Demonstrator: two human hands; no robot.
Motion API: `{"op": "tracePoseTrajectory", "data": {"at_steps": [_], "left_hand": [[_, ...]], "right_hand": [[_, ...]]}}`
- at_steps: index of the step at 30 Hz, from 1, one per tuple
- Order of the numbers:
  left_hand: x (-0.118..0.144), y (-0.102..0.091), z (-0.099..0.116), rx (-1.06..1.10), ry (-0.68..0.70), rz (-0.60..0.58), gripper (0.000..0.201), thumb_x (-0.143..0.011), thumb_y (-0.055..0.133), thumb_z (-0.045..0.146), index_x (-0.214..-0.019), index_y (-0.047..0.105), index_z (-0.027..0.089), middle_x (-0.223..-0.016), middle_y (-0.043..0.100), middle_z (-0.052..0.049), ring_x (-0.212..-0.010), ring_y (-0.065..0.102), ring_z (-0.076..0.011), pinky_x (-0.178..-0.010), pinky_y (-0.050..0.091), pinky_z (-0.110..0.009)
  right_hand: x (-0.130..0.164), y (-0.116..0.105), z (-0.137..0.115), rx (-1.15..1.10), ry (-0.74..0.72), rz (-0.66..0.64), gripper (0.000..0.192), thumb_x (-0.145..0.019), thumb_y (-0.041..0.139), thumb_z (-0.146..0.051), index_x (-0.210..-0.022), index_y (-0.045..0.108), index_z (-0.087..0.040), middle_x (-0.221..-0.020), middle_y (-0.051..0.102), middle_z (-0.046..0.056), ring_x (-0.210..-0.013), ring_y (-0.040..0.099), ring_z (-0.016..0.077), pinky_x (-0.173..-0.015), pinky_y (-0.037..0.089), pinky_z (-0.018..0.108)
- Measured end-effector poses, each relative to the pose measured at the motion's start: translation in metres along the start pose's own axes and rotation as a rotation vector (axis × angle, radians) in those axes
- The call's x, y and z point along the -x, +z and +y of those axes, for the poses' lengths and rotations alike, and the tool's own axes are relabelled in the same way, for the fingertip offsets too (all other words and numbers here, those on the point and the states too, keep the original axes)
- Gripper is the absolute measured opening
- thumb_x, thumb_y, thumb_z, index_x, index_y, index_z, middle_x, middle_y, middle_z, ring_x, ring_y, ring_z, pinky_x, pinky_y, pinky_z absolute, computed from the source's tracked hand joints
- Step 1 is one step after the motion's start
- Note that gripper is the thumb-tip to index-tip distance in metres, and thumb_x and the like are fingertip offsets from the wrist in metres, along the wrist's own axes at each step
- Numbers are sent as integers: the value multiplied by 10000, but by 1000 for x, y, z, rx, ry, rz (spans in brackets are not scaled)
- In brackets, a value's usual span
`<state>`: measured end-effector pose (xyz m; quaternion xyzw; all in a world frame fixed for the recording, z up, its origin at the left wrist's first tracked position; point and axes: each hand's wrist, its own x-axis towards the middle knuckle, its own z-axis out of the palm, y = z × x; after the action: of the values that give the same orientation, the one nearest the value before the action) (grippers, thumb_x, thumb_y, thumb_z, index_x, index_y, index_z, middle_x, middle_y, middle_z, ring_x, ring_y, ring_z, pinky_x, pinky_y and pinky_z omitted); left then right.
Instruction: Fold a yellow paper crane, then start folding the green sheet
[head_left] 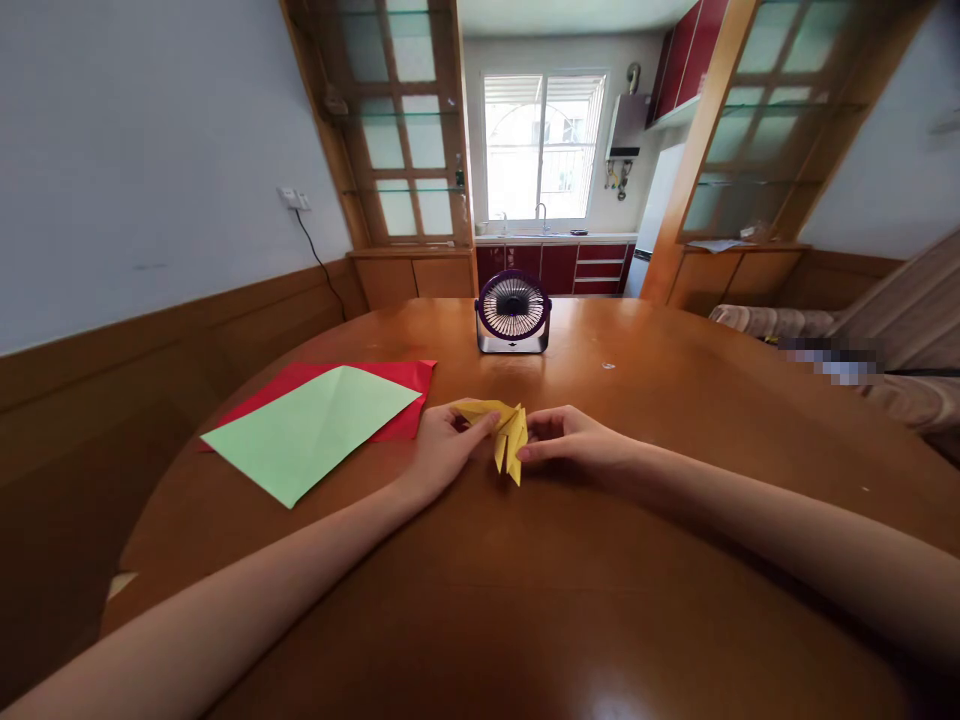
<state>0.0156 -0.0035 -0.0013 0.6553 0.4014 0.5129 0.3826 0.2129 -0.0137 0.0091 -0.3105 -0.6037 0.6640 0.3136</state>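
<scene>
A folded piece of yellow origami paper [513,440] is held between my two hands above the middle of the table. It has several narrow pointed flaps, two of them pointing down towards me. My left hand [450,440] pinches its left part, thumb on top and fingers mostly hidden behind. From the other side, my right hand [566,437] grips the right edge between thumb and curled fingers. Left of my left hand lies a light green sheet of paper [315,430], partly covering a red sheet [405,375].
A small purple-rimmed fan [514,308] stands on the wooden table [540,610] beyond my hands. A tiny pale scrap [608,366] lies right of the fan. Glass-fronted cabinets and a kitchen window [544,145] are in the background. A striped cushioned seat [780,320] is at the right.
</scene>
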Motion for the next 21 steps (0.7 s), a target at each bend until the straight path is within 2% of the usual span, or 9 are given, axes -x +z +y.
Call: {"op": "tracePoseTrajectory", "data": {"at_steps": [2, 5, 9, 12, 16, 21], "left_hand": [[1, 1, 0, -41, 35, -6, 229, -774, 703, 399, -841, 744, 184, -923, 749, -61, -831, 692, -228, -713, 536, -305], [7, 3, 2, -197, 176, -2, 197, -831, 649, 384, -903, 747, 228, -951, 743, -48, -860, 686, -217, -762, 528, -312], [13, 2, 5, -402, 415, -24, 194, -863, 612, 333, -994, 737, 265, -934, 740, -41, -835, 674, -195, -789, 504, -303], [13, 0, 3, -500, 522, -43, 202, -863, 606, 318, -1006, 733, 252, -883, 741, -54, -788, 666, -191, -750, 490, -295], [11, 0, -1, -532, 567, -59, 188, -863, 613, 299, -999, 730, 244, -888, 737, -62, -808, 662, -196, -757, 483, -297], [11, 2, 3, -454, 486, 3, 185, -884, 593, 297, -1006, 724, 252, -954, 734, -48, -857, 670, -194, -813, 492, -300]], "right_hand": [[-1, 0, 3, -26, 10, 30, 258, -655, 774, -212, -892, 692, -149, -824, 695, 23, -730, 638, 142, -777, 507, 309], [-2, 2, 7, -36, -4, 92, 227, -662, 743, -181, -879, 685, -152, -734, 663, 3, -657, 607, 134, -755, 504, 319], [-3, 7, 6, 12, -80, 114, 181, -721, 702, -234, -883, 684, -156, -774, 671, 23, -733, 611, 154, -780, 492, 319], [-4, 8, 5, 94, -116, 92, 210, -709, 719, -245, -895, 669, -161, -825, 683, 23, -781, 617, 160, -807, 485, 323], [-6, 6, 12, 33, -136, 133, 379, -635, 780, -219, -972, 612, -178, -876, 701, 22, -780, 646, 160, -787, 491, 317], [-8, 7, 17, -58, -124, 178, 380, -658, 788, -278, -961, 587, -170, -854, 707, 27, -762, 661, 151, -785, 486, 303]]}}
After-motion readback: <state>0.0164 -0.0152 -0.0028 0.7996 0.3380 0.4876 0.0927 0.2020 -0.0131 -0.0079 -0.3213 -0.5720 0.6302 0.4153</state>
